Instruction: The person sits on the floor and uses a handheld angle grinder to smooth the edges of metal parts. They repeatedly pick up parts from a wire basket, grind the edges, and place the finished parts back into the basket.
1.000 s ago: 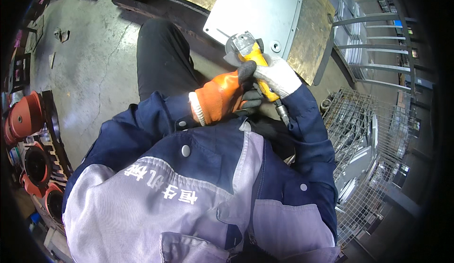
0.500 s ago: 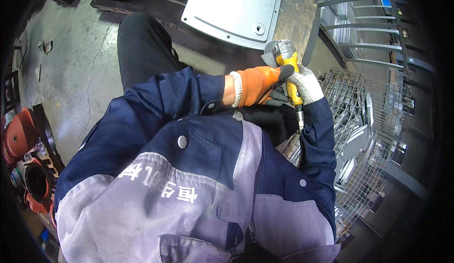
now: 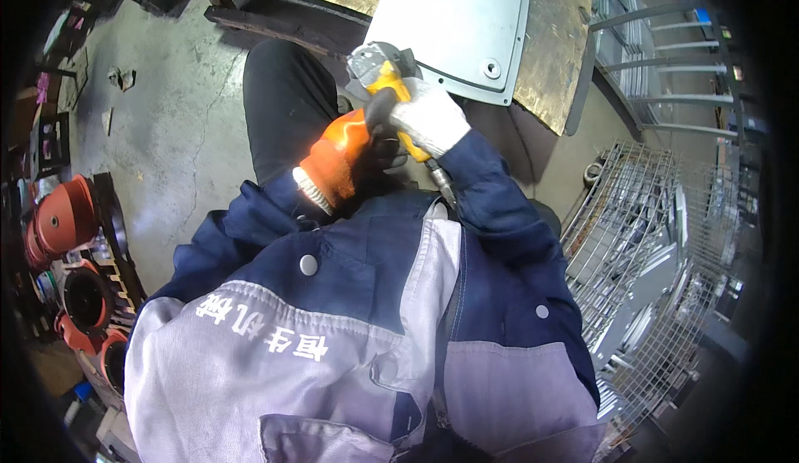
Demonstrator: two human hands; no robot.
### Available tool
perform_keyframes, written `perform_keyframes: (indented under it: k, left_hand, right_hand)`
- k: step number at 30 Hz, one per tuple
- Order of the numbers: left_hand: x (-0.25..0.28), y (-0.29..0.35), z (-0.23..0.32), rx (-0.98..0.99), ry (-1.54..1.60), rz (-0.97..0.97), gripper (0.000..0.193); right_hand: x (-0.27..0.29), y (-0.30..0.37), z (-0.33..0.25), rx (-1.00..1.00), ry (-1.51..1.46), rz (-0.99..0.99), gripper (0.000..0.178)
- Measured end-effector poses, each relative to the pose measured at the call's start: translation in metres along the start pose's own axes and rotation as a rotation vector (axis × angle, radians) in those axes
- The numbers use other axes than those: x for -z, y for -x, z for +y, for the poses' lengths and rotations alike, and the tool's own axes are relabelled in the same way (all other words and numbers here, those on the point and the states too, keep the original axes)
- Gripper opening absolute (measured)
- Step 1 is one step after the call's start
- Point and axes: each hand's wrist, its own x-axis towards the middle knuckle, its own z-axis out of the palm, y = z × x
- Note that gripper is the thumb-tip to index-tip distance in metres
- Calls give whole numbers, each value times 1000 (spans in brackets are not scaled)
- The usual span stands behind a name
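Both of my hands are around a yellow air grinder (image 3: pixel 389 79), whose grey head and disc point up and to the left, away from my body. My right hand (image 3: pixel 430 119), in a white glove, is closed around its body from the right. My left hand (image 3: pixel 341 151), in an orange glove with dark fingers, is closed on the body from the left, its fingertips partly hidden. A metal hose fitting (image 3: pixel 439 178) comes off the tool's lower end. Just beyond the grinder lies a light grey metal panel (image 3: pixel 449 26) with a round hole near its near right corner.
The panel lies on a worn wooden workbench (image 3: pixel 555 42). To the right stand a wire mesh basket (image 3: pixel 620 205) holding flat metal pieces and a metal rack (image 3: pixel 666 63) with stacked sheets. Red-orange round parts (image 3: pixel 66 213) are at the left. Concrete floor (image 3: pixel 166 105) shows between.
Both hands have swung left with the grinder, from beside the panel's right corner to its near left side. The view has shifted, so the bench appears farther right.
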Motion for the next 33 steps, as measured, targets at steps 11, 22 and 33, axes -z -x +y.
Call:
perform_keyframes:
  k: [11, 22, 33]
  left_hand:
    - [-29, -13, -42, 148, -94, -112, 32]
    - [-91, -64, -104, 319, -363, -316, 37]
    - [-53, -154, -76, 141, 150, -409, 48]
  right_hand:
    - [8, 50, 64, -39, -131, 214, 30]
    - [69, 121, 153, -132, -582, 514, 33]
    - [68, 202, 173, -201, -1020, 587, 32]
